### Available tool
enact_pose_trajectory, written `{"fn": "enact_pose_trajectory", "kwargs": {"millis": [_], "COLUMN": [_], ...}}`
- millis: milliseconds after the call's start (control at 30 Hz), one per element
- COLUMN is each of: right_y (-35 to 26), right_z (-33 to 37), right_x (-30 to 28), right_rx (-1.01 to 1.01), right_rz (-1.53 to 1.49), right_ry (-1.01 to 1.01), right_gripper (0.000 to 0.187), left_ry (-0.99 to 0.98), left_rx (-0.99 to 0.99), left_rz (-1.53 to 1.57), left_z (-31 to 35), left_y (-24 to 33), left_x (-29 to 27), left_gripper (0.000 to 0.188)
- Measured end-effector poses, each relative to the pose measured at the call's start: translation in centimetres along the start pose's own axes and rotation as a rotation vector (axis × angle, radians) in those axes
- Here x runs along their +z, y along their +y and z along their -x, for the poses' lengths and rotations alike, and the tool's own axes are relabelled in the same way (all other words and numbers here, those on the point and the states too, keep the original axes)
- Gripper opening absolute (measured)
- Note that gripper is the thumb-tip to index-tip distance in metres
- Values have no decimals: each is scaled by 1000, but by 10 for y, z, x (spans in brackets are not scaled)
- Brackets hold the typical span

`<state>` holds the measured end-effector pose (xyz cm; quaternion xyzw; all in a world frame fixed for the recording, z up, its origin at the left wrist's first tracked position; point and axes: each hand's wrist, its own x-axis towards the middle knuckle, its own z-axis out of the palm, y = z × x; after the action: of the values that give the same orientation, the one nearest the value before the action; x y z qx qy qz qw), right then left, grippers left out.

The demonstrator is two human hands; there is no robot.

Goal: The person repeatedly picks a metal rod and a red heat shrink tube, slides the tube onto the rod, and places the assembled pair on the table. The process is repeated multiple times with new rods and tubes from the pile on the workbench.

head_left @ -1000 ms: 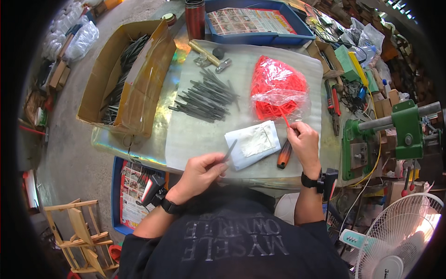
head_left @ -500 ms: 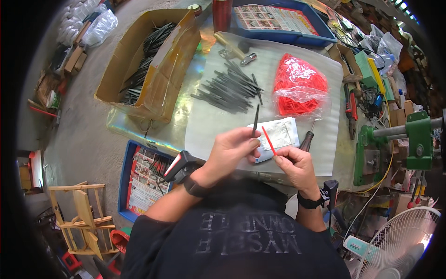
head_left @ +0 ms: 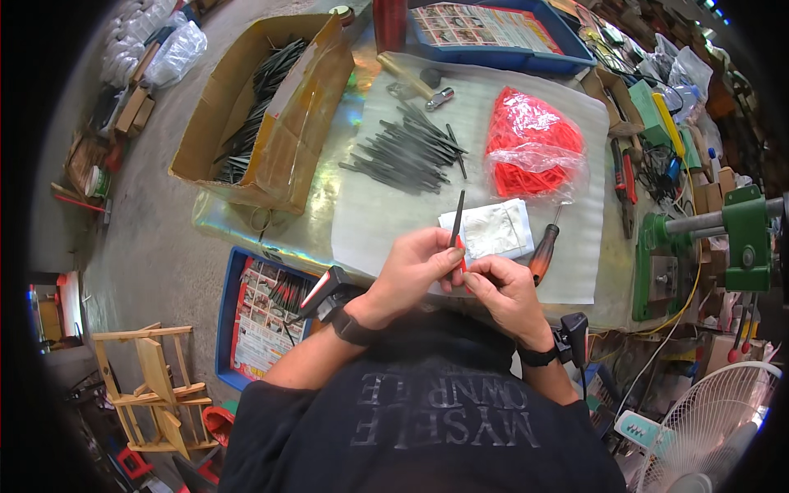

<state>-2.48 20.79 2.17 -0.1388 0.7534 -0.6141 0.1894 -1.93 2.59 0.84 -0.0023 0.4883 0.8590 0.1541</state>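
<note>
My left hand pinches a slim black file-like rod, its upper end pointing away from me. In my right hand is a thin red sleeve, held against the rod's lower part; the fingers hide where they meet. Beyond both hands lies a white packet on the foam sheet. A screwdriver with a dark and orange handle rests right of it. Farther off are a loose pile of similar black rods and a clear bag of red sleeves.
An open cardboard box of black rods stands at left. A blue tray with red-ended rods sits below it; another blue tray is at the back. A hammer, pliers, a green press and a fan surround the work area.
My right hand has moved left and brought the red sleeve from apart to against the black rod in my left hand. The screwdriver shows more fully now.
</note>
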Motion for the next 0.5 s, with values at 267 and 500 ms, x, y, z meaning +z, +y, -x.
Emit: {"fn": "enact_pose_trajectory", "kwargs": {"millis": [267, 500], "right_y": [-4, 1], "right_z": [-4, -7], "right_x": [5, 5], "right_rx": [-36, -37], "right_rz": [-92, -109], "right_ry": [101, 100], "right_gripper": [14, 12], "left_ry": [-50, -80], "left_rx": [-108, -158], "left_rz": [76, 90], "left_z": [4, 6], "left_y": [-3, -8], "left_x": [-1, 1], "left_gripper": [26, 35]}}
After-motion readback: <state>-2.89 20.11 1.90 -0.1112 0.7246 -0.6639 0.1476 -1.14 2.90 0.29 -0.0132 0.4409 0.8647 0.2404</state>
